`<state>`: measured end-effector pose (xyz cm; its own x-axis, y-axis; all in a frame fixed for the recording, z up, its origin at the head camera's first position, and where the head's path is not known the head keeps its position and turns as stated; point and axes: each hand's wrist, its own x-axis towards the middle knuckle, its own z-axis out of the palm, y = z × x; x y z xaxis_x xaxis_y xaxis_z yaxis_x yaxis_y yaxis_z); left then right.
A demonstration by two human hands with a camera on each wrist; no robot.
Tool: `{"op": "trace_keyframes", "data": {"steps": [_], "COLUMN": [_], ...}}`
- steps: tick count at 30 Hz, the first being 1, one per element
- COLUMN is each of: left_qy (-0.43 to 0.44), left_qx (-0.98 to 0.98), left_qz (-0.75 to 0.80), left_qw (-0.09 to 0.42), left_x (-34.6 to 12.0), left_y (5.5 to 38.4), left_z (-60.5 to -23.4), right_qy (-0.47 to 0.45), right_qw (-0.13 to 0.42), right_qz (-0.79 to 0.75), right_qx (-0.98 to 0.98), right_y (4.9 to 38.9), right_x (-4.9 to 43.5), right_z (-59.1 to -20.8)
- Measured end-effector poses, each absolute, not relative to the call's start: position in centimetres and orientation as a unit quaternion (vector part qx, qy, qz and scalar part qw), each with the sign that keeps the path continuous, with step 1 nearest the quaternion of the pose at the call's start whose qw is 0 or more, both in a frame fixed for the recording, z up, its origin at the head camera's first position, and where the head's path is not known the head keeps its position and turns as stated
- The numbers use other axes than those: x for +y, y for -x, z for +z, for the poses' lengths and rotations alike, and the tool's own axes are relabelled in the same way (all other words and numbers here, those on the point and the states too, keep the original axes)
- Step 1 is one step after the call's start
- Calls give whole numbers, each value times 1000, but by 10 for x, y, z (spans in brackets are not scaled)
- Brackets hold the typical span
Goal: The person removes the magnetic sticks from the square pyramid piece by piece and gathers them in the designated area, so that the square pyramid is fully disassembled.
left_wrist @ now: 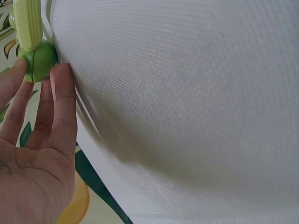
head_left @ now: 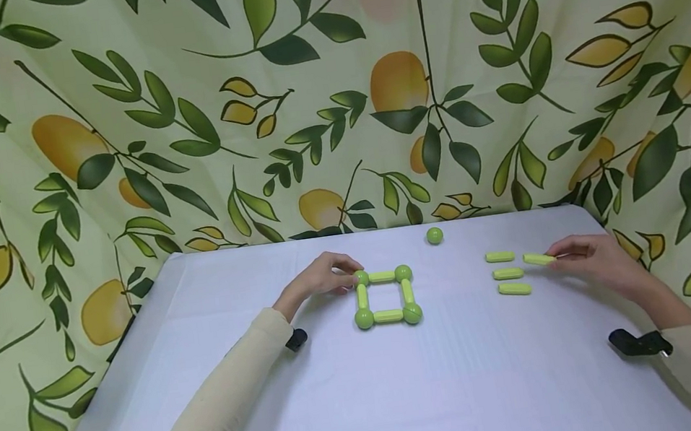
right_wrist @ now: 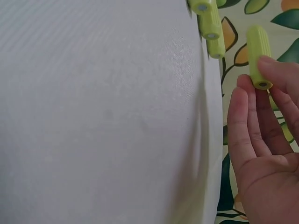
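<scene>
A square frame of light green rods point(head_left: 389, 316) joined by green balls point(head_left: 364, 318) at its corners lies on the white table. My left hand point(head_left: 328, 274) pinches the far left corner ball point(left_wrist: 44, 60) between thumb and fingers; a ribbed rod point(left_wrist: 29, 23) extends from that ball in the left wrist view. On the right, my right hand point(head_left: 594, 263) holds a single loose rod point(head_left: 538, 259) by its near end. A small dark disc shows in the end of this held rod point(right_wrist: 259, 56) in the right wrist view. Three more rods point(head_left: 507, 273) lie beside it in a column.
One loose green ball point(head_left: 434, 236) sits near the table's back edge. The white cloth-covered table point(head_left: 460, 390) ends at a leaf-and-fruit patterned curtain point(head_left: 333, 122). Black wrist camera mounts point(head_left: 640, 343) stick out from both sleeves.
</scene>
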<state>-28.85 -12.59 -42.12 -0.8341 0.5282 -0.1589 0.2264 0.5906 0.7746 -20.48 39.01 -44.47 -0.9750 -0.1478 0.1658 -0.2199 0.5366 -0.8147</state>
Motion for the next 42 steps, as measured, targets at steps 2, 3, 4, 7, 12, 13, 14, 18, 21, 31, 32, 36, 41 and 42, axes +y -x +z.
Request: {"op": "trace_keyframes", "data": {"steps": [2,3,4,7,12,13,14,18,21,31,32,36,41,42], "left_qy": [-219,-221,-223,-229,-231,-230,-228,-227,-230,-232,-233,-236,-237,-236], "left_qx": [871,871,871,869,868,868,868,868,868,869,869,869,870,870], "left_qz": [397,397,398,399,399,400,400,400,399,396,395,395,394,394], "left_qw": [188,187,185,181,182,183,184,185,184,183,183,181,180,180], "left_x": [-126,-127,-127,-128,-127,-127,-128,-128,-127,-127,-127,-127,-128,-128], "left_y": [289,289,290,290,291,291,291,291,291,290,290,292,293,293], "left_z": [-421,-421,-422,-422,-424,-424,-424,-425,-425,-423,-423,-424,-425,-425], "right_qy": [-107,-106,-106,-98,-98,-96,-96,-88,-81,-67,-64,-58,-57,-59], "right_qw": [35,32,30,23,20,23,25,42,49,41,39,37,39,40], "right_qz": [468,467,463,453,449,447,446,436,423,387,382,371,371,372], "right_qx": [-876,-877,-879,-886,-888,-889,-889,-895,-901,-919,-921,-926,-926,-925], "right_y": [204,204,203,202,200,200,201,205,210,222,223,226,228,228], "right_x": [390,391,391,393,398,400,401,410,416,416,415,413,412,413], "right_z": [-444,-444,-444,-444,-444,-443,-444,-447,-450,-453,-454,-455,-456,-456]}}
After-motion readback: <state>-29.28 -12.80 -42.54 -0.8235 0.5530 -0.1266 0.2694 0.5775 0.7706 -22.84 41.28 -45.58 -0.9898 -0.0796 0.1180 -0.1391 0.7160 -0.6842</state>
